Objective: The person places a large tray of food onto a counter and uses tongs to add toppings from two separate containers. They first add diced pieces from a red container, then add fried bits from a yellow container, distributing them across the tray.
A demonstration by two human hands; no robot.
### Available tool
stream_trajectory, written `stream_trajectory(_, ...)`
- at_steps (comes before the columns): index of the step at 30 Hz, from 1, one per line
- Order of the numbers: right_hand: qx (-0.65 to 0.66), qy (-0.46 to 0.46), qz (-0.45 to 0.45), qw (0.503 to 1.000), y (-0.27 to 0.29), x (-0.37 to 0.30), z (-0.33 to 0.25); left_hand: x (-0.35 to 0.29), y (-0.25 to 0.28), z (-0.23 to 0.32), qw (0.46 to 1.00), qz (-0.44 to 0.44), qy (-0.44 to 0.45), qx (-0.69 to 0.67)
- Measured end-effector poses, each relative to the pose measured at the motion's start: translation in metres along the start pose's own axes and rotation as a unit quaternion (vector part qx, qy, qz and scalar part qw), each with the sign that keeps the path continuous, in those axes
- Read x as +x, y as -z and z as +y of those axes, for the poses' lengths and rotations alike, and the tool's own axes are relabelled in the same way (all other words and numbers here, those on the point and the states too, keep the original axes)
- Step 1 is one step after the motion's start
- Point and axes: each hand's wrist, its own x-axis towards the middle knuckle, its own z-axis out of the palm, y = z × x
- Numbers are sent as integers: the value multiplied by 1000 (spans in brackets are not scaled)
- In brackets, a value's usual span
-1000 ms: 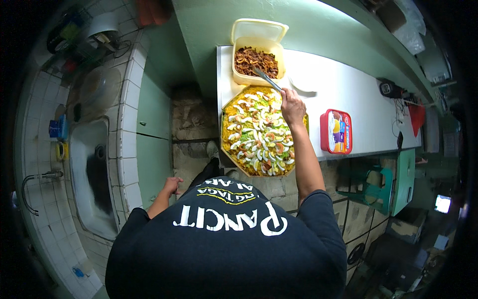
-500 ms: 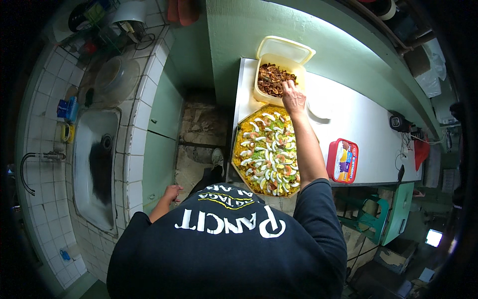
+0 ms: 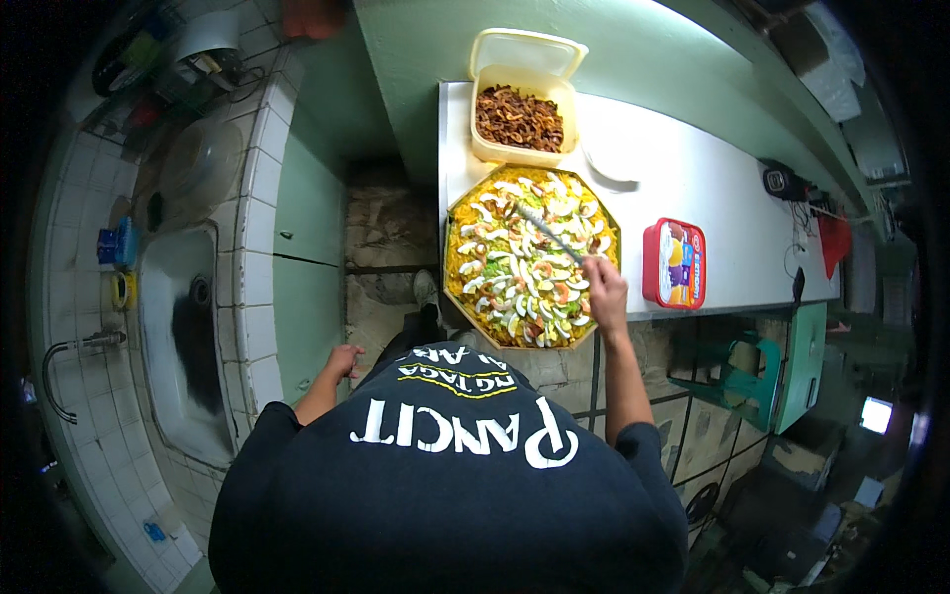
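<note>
My right hand (image 3: 606,287) is closed round the handle of a metal spoon (image 3: 549,234). The spoon's far end reaches over an octagonal tray (image 3: 471,330) of yellow noodles, topped with white egg slices, shrimp and chopped greens. Its tip is over the upper middle of the food; whether it touches is hard to see. Behind the tray stands a pale yellow plastic tub (image 3: 522,155), its hinged lid raised, holding brown crispy bits (image 3: 519,119). My left hand (image 3: 343,361) hangs low by my side, near the green cabinet, fingers loosely apart and holding nothing.
The tray and tub stand on a white counter (image 3: 693,163) against a green wall. A red tub with a printed lid (image 3: 676,263) lies to the right, with a black device (image 3: 782,181) farther off. A tiled sink (image 3: 178,337) is at the left; a green plastic chair (image 3: 737,371) sits below the counter.
My right hand has left the tub of brown bits and come nearer, to the tray's right edge; the spoon now shows in it. My left hand stays low. The whole view has shifted slightly.
</note>
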Motion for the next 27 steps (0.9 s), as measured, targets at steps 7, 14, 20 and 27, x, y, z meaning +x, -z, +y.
stream_trajectory(7, 79, -98, 17, 992, -34, -89, 43, 13, -12, 9, 997, -34, -40, 64)
stream_trajectory(14, -98, -8, 59, 993, -9, -87, 5, 8, -12, 8, 994, -41, -72, 75)
stream_trajectory(20, -197, 79, 65, 975, -11, -41, -13, 17, 0, -20, 986, -41, -125, 105)
stream_trajectory(27, -283, 65, -11, 957, -22, -26, -13, -2, -11, -9, 1000, -3, -6, 17)
